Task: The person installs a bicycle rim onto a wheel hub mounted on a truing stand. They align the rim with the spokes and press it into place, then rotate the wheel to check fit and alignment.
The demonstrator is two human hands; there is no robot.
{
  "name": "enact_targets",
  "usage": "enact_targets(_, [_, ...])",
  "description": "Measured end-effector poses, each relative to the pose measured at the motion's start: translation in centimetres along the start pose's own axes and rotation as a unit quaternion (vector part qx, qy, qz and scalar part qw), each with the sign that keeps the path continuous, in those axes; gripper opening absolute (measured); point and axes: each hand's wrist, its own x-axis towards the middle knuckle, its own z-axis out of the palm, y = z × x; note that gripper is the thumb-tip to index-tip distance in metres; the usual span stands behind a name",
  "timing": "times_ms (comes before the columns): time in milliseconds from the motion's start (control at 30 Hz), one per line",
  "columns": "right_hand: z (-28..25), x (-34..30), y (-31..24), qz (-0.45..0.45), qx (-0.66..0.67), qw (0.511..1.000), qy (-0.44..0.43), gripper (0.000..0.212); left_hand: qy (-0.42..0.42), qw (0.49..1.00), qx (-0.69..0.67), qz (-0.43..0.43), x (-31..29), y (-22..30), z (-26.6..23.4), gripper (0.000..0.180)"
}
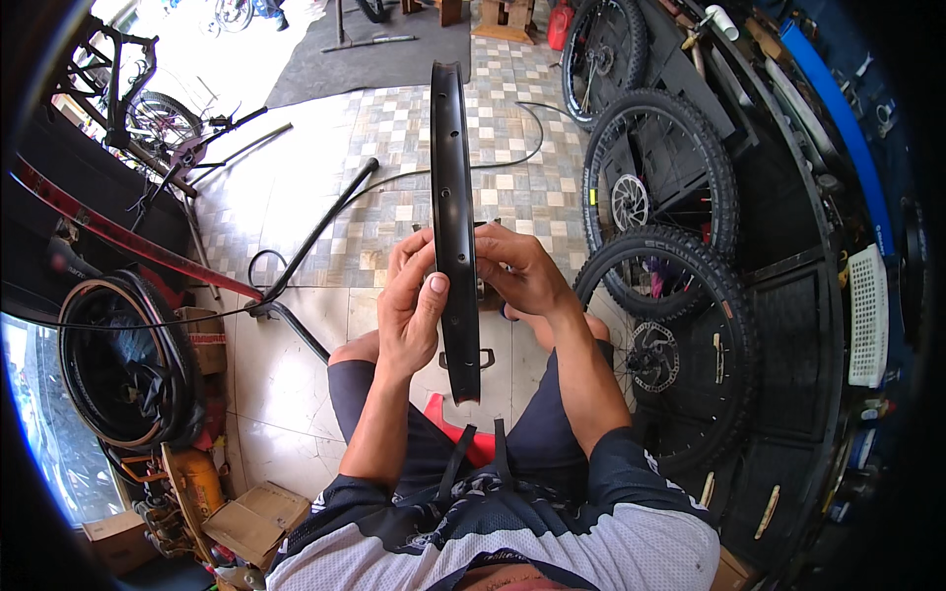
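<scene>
A black bicycle rim (455, 197) stands upright, seen almost edge-on, with its row of spoke holes facing me. My left hand (412, 305) is closed on its left side, the thumb lying along the near edge. Against the right side of the rim, my right hand (522, 268) has its fingers bent and pressed together. Whatever is between those fingertips is too small or hidden to make out. Behind the rim, small dark parts show between the hands, mostly covered.
Tyred wheels, including one with a disc rotor (652, 357), lean along the right side. A black stand (320, 222) and a cable (540, 138) lie ahead on the tiled floor. Tyres (84, 379) hang at left above a cardboard box (258, 520).
</scene>
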Motion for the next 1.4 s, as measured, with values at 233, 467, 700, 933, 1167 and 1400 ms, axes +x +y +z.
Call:
enact_targets(233, [2.0,-0.4,-1.3,0.148,0.191,0.962,0.126,0.018,0.043,0.997,0.058,0.012,0.8,0.6,0.5,0.041])
enact_targets(467, [1.4,0.1,-2.4,0.036,0.105,0.985,0.134,0.018,0.081,0.996,0.046,-0.012,1.9,1.0,1.2,0.032])
enact_targets(700, [3.7,1.7,-2.6,-0.012,-0.144,0.973,0.182,0.023,0.102,0.994,0.040,-0.010,2.1,1.0,1.3,0.030])
enact_targets(933, [5.2,-0.2,-1.7,-0.006,-0.131,0.957,0.259,0.017,0.098,0.988,-0.053,-0.103,1.9,2.0,1.6,0.043])
enact_targets(1167, [3.5,-1.3,-0.7,0.083,0.122,0.941,0.303,0.015,0.109,0.989,-0.074,-0.066,2.6,1.7,1.9,0.037])
enact_targets(1400, [1.9,-0.4,0.2,0.163,0.270,0.932,0.180,0.021,0.115,0.989,-0.045,-0.078,2.5,2.1,1.9,0.031])
